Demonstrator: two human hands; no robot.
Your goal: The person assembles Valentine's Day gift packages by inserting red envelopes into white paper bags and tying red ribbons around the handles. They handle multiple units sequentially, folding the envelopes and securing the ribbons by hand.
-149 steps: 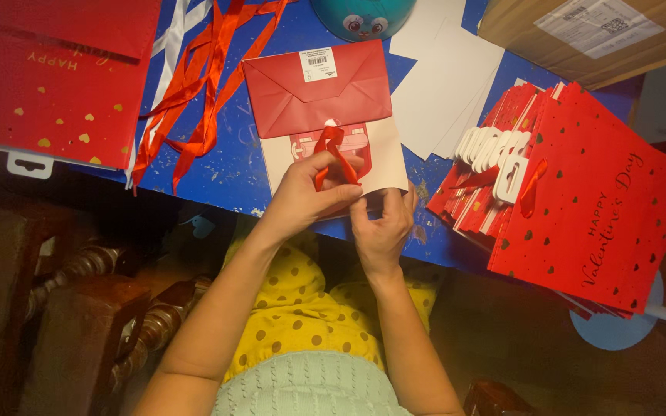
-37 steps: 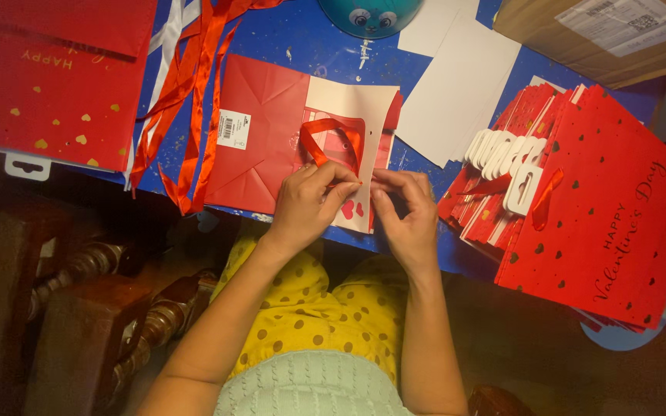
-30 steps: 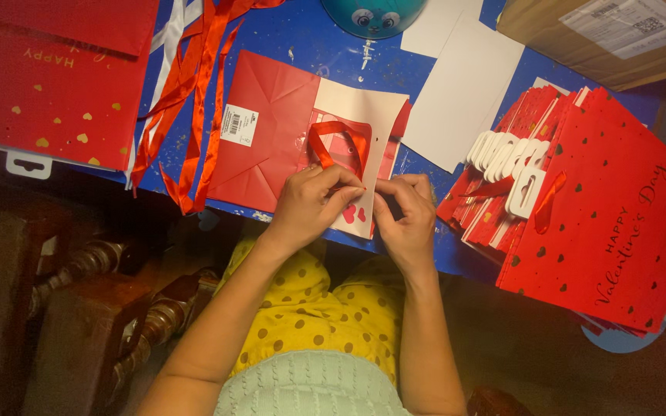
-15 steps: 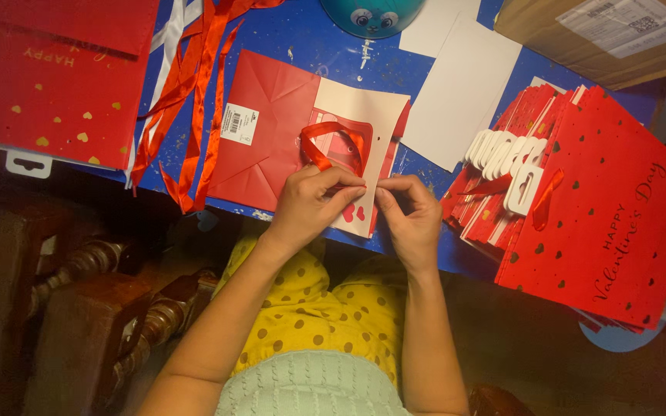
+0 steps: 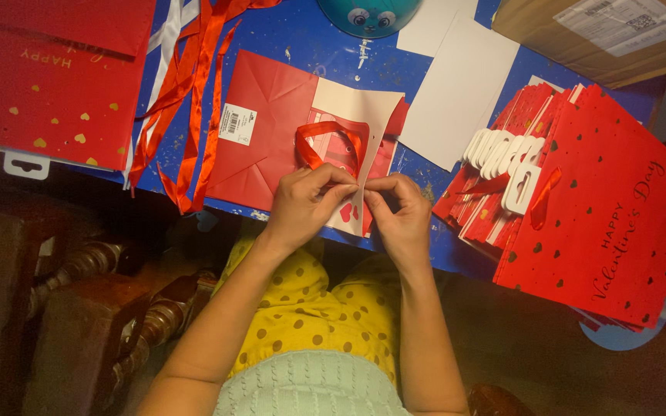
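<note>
Both grips closed: left hand and right hand pinch the red ribbon handle end at the flat gift bag mouth; light, limp, slippery, hold near the tip

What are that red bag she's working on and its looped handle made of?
The flat red bag looks like matte paper or thin card: it holds sharp fold creases and a pale inner flap. The handle loop, pinched by the left hand and right hand, looks like glossy satin ribbon, though it might be plastic.

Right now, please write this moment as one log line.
left hand: pinches red ribbon | right hand: pinches gift bag edge | blue table
</note>
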